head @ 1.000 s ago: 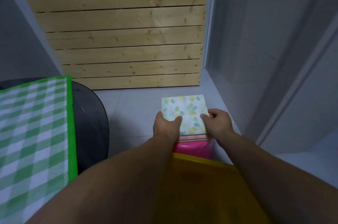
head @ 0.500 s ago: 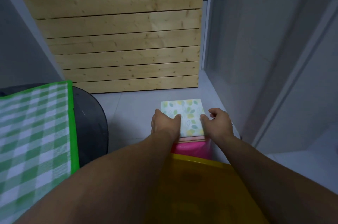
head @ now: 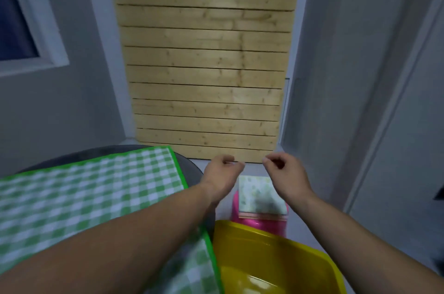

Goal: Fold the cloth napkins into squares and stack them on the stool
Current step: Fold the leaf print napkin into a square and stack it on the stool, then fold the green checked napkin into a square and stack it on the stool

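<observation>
Wood panel [head: 204, 65]: pale slatted boards fill twelve o'clock, grey walls either side.
Checked cloth [head: 91, 197]: green-and-white, bright green border, spread over a dark round counter [head: 189, 166] at nine o'clock.
Yellow tub [head: 271, 257]: six o'clock, its far rim just in front of the stool.
Stool [head: 259, 224]: pink, low at centre, between the forearms.
Napkin [head: 259, 195]: leaf print, folded square, flat on top of the stool — a pinkish folded edge shows under it.
Left hand [head: 222, 172]: raised above the napkin at its eleven o'clock, fingers curled loose, gripping nothing.
Right hand [head: 283, 171]: at its one o'clock, loosely curled, empty — apart from the left.
</observation>
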### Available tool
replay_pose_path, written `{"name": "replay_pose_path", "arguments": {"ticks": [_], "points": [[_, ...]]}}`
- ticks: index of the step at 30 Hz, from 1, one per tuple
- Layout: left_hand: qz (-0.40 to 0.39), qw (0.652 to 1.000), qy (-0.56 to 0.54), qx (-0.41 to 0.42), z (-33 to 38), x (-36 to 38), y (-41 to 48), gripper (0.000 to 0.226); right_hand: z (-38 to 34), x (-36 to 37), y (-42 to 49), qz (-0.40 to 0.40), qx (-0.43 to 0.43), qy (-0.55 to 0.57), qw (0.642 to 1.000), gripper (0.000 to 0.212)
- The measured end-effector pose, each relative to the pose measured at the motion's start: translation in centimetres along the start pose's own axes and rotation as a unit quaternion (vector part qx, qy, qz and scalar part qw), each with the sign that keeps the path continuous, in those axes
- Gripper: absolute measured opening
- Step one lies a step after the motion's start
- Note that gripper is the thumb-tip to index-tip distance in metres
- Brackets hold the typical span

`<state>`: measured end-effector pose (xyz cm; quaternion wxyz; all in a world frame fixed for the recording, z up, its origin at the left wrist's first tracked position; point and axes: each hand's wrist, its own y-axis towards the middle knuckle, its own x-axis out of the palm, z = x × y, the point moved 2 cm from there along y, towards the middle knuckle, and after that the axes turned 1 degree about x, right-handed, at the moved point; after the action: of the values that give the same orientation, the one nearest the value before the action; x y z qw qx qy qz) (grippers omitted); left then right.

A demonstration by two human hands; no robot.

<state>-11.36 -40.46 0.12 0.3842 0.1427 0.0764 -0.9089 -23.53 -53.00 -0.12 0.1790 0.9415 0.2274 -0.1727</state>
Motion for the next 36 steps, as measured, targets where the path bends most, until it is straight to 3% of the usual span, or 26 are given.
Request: {"name": "replay_pose_path", "arguments": {"ticks": [6,12,19,29,36], "points": [[0.044,0.999,-0.012,-0.005,-1.6,-14.1,-10.1,0.018,-10.5,5.1,-9.6,-0.153,-0.072,0.013,0.985,0.015],[0.033,0.981,0.192,0.004,-7.5,-24.5,-21.0,0.013,-15.8,11.2,-19.9,-0.333,-0.123,0.001,0.935,0.014],[-0.021,0.936,0.345,0.066,-11.8,-26.8,-29.3,0.020,-15.2,16.0,-27.2,-0.484,-0.151,-0.068,0.859,0.007],[-0.039,0.949,0.294,0.106,-15.9,-28.3,-29.1,0.048,-12.9,18.0,-27.9,-0.479,-0.250,-0.145,0.829,0.028],[-0.029,0.966,0.238,0.095,-16.1,-28.5,-28.5,0.025,-12.9,18.2,-28.4,-0.480,-0.240,-0.151,0.830,0.020]]}}
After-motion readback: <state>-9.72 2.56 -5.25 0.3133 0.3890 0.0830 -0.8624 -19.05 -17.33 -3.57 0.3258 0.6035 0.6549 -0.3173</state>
